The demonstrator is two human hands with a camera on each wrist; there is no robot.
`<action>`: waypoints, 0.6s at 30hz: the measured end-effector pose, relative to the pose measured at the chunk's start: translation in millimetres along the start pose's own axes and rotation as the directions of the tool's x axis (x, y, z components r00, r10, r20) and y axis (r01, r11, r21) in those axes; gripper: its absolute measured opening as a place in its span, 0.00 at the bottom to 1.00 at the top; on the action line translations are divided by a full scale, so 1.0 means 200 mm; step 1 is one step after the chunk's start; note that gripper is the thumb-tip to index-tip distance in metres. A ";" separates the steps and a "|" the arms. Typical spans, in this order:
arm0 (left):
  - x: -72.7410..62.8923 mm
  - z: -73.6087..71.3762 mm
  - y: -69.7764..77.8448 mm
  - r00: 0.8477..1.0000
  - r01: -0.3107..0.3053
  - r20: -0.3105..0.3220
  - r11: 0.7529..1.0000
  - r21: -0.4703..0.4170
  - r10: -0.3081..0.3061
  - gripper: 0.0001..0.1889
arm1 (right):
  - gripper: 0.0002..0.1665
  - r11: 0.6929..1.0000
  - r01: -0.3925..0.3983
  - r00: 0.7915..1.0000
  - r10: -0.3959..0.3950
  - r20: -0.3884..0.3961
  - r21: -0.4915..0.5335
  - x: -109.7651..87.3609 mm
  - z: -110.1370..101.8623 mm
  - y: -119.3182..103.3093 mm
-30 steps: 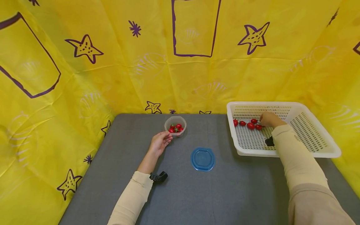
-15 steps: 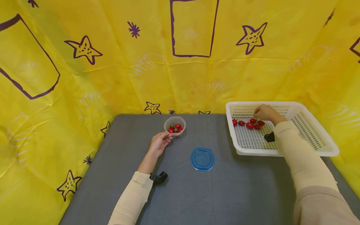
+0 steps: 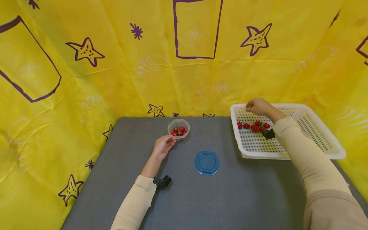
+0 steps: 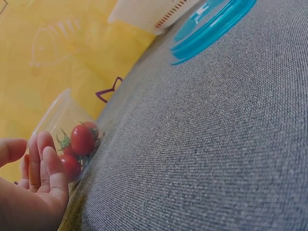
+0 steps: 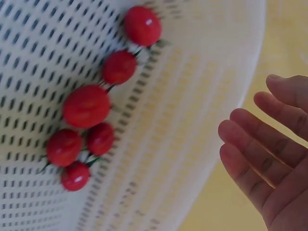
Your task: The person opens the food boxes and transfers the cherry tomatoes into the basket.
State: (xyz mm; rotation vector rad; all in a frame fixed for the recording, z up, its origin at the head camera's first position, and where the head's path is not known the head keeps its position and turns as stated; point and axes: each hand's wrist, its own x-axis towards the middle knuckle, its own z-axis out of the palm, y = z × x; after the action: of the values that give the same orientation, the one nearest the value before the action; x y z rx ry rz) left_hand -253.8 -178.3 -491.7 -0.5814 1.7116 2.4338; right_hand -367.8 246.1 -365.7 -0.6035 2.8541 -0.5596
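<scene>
1. Hovering above the far rim of the white basket (image 3: pixel 264 155), near its left corner: the right hand (image 3: pixel 257 106). Fingers loosely bent with gaps between them; no tomato visible in the grasp. Right wrist view is soft, so anything small behind the thumb could escape notice.
2. Left hand (image 3: pixel 162 147) well left of the basket, at the clear tub (image 3: pixel 179 122). Thumb and fingertips close together, apparently pinching the tub's near edge.
3. Basket tomatoes (image 3: pixel 255 128): six, inside the basket, strung out along its floor beside the far wall, towards the left end. Some touch; green stems on several.
4. Tub tomatoes (image 3: pixel 181 129): several, green caps showing, in the tub, left of the basket.
5. Blue lid (image 3: pixel 207 163): flat on the grey table (image 3: pixel 218 201), left of the basket, nearer the person than the tub is. Tub uncovered.
6. Step in hand, as I judge it: shifting fruit from basket to tub, partway done, left hand steadying the receiving end.
7. Next move, going by a bare right hand: calls for a drop to the basket floor, a light pinch round one tomato without rolling its neighbours, then a lift clear of the basket's left wall.
</scene>
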 end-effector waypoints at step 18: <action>0.01 0.00 0.00 1.000 -0.007 -0.006 0.999 0.033 0.008 0.04 | 0.15 0.966 0.225 0.974 -0.224 0.020 -0.129 0.16 0.05 -0.44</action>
State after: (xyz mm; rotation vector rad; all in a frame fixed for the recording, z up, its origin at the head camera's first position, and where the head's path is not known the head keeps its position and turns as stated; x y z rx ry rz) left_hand -255.9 -179.7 -491.9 -0.5804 1.7558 2.4066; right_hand -362.5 156.1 -343.2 -0.9582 2.8523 -0.4026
